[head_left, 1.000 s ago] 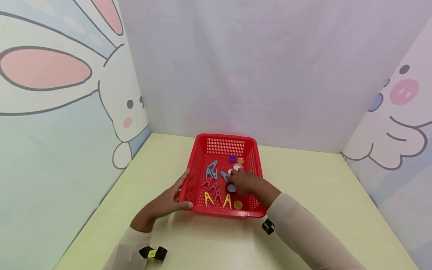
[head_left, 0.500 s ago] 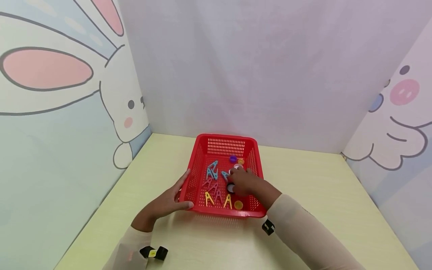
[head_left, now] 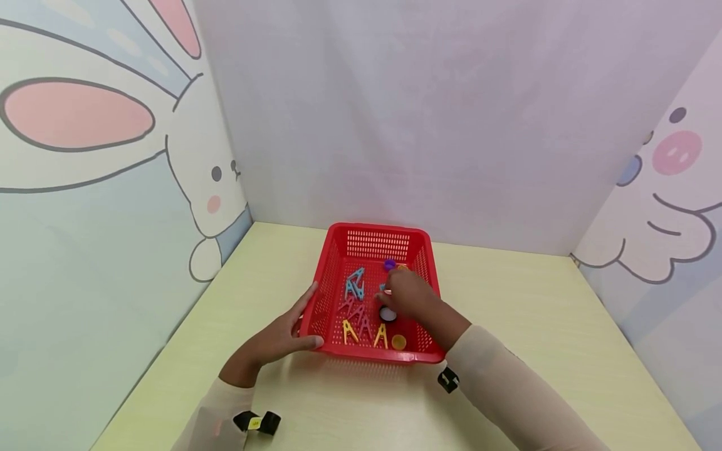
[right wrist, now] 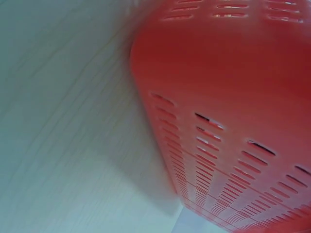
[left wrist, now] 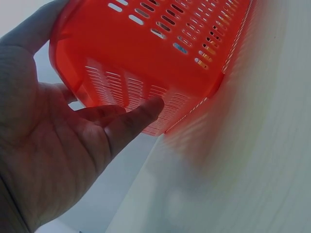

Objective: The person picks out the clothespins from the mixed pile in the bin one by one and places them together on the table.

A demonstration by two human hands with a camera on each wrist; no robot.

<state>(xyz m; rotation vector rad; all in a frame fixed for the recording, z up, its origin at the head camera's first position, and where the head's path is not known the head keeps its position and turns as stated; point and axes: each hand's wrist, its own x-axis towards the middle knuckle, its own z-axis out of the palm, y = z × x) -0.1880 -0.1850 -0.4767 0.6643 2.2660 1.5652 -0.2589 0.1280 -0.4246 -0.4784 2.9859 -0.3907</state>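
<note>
A red perforated basket point(head_left: 372, 356) stands on the table. My left hand point(head_left: 276, 338) holds its near left corner, thumb at the front rim and fingers along the side. In the left wrist view, some fingers point(left wrist: 138, 119) reach below the rim. My right hand point(head_left: 414, 294) is inside the basket, fingers pointing down and mostly hidden; whether they pinch anything cannot be seen. Close to it are a black round cap point(head_left: 387, 314), a purple cap point(head_left: 390, 264) and a partly covered blue clothespin point(head_left: 382, 287). The right wrist view shows only the basket's outer wall point(right wrist: 218, 63).
Inside the basket's left half lie blue clothespins point(head_left: 361, 290), pink clothespins point(head_left: 365, 326) and yellow clothespins point(head_left: 380, 336). A yellow cap point(head_left: 398, 342) sits near the front wall. The pale table point(head_left: 524, 319) is bounded by a grey back wall point(head_left: 451, 125) and cartoon-printed side walls.
My right hand has shifted slightly toward the back of the basket, covering the pale pink caps and showing more of the black cap. My left hand stays put.
</note>
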